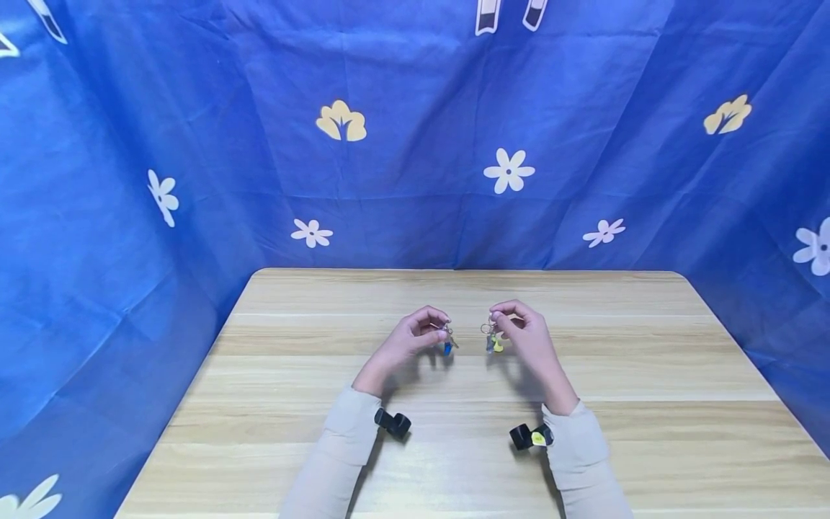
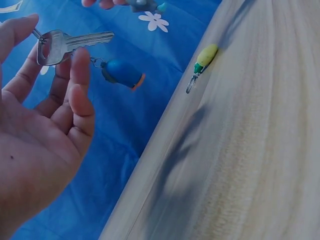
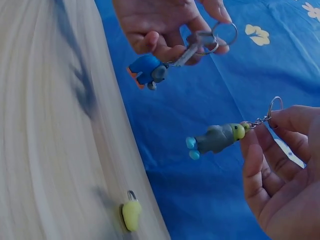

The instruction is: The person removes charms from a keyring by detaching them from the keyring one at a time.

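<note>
Left hand [image 2: 35, 145] pinching a silver key [image 2: 65, 44] by its bow, fingertips curled round the ring end, above the table [image 1: 454, 404]. Blue charm [image 2: 122, 73] dangling from the key on a short link, hanging free just beside the fingers. Right hand [image 3: 282, 170] pinching the chain and ring [image 3: 274, 106] of a grey charm [image 3: 216, 138] with blue feet and a yellow tip, fingers closed on the metal, charm swinging clear below and apart from the left hand's set. Both held in the air over the middle of the table, near each other but not touching.

Probably light, all of it; no strain expected on the fingers. Key stiff and flat, likely slick on its faces, best taken by the broad bow as now. Charms hard-looking and small, apt to swing and twist on their links, so steadier taken by the body than by the chain. Ring thin, springy by the look of it, awkward to pry without a nail.

Further out, a yellow charm [image 3: 131, 214] with a small clasp lying alone on the wood, touched by neither hand. Blue flowered cloth [image 1: 415, 144] behind and around the table.
</note>
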The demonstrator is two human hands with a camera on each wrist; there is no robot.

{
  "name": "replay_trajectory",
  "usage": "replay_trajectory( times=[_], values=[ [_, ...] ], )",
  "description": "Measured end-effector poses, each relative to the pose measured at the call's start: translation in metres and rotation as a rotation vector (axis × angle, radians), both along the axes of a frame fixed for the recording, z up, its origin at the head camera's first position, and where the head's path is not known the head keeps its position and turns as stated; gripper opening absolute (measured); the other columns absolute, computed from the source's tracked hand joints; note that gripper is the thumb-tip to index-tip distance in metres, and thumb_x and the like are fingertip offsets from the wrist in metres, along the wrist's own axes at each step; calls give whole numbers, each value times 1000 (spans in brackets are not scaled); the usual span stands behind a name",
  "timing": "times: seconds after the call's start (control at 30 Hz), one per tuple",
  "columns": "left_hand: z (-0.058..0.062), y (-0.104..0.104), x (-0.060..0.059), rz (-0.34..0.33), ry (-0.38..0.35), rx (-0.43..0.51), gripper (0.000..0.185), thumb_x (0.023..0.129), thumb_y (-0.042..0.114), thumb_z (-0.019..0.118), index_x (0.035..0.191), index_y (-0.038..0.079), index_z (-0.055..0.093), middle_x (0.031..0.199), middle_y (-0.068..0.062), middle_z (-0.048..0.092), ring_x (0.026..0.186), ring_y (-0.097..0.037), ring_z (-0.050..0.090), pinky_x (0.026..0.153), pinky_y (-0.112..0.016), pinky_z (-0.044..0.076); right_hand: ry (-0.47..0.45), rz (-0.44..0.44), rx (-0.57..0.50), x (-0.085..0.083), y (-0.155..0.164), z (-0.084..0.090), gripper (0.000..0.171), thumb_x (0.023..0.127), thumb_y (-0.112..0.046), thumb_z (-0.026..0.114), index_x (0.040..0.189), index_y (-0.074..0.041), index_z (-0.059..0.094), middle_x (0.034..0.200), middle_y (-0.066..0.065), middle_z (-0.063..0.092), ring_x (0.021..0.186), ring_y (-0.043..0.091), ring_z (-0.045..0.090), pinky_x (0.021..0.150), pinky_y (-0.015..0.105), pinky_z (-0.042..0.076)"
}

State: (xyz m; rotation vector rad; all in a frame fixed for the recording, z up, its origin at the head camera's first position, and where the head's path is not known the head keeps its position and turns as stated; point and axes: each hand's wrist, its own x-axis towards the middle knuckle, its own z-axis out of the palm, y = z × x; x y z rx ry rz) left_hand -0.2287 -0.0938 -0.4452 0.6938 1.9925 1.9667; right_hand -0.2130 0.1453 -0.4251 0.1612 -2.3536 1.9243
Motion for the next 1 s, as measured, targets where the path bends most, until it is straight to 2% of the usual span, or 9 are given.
replay_trajectory(
  times=[0.1, 0.17, 0.37, 0.5, 0.63, 0.73, 0.87, 1.0],
  values=[
    [0, 0, 0, -18, -20, 21, 36, 89, 1, 58, 120, -14, 47, 96, 6, 60, 87, -5, 64, 91, -40, 54, 2, -16, 8, -1, 5, 0, 22, 93, -12, 61, 107, 5, 64, 93, 5, 66, 72, 5, 64, 73, 32, 56],
    [1, 0, 1, -22, -30, 22, 37, 89, 0, 57, 121, -14, 46, 96, 6, 60, 86, -5, 64, 91, -44, 53, 1, -24, 16, -1, 8, 0, 22, 93, -13, 61, 107, 4, 64, 92, 3, 66, 73, 4, 65, 74, 32, 55],
    [0, -1, 0, -24, -61, 39, 34, 89, 2, 56, 119, -12, 47, 95, 7, 61, 86, -4, 62, 88, -33, 53, 14, -40, 88, -2, 19, -4, 21, 95, -15, 60, 106, 3, 65, 100, 20, 67, 75, 4, 63, 72, 23, 53],
    [0, -3, 0, -29, -98, 54, 27, 90, 4, 56, 115, -6, 51, 94, 6, 66, 86, -6, 66, 90, -32, 53, 34, -42, 130, -6, 30, -14, 21, 94, -16, 60, 105, 2, 66, 96, 15, 68, 78, 7, 63, 72, 23, 53],
    [1, -3, -1, -55, -80, 73, 25, 90, 2, 55, 113, -7, 52, 95, 6, 67, 89, -7, 67, 91, -24, 52, 32, -25, 162, -5, 41, -18, 20, 94, -14, 60, 104, 2, 65, 93, 11, 68, 78, 6, 62, 74, 20, 53],
    [1, -3, -2, -76, -82, 108, 25, 89, 0, 55, 113, -5, 52, 97, 6, 67, 90, -6, 67, 91, -22, 52, 17, -17, 174, -5, 48, -20, 19, 94, -13, 60, 105, 3, 65, 95, 14, 68, 78, 4, 62, 75, 19, 54],
    [1, -4, -3, -89, -100, 152, 26, 87, -2, 55, 113, 1, 53, 98, 7, 66, 90, -4, 65, 88, -21, 53, -9, -6, 203, -5, 56, -23, 21, 94, -14, 60, 106, 3, 65, 95, 20, 67, 80, 11, 65, 76, 23, 55],
    [-1, -3, -6, -89, -122, 158, 26, 88, -4, 54, 113, 0, 52, 97, 6, 64, 88, -4, 64, 86, -20, 53, -40, 8, 232, -9, 59, -25, 23, 95, -14, 59, 108, 3, 64, 91, 18, 65, 78, 15, 64, 75, 27, 57]
  ],
)
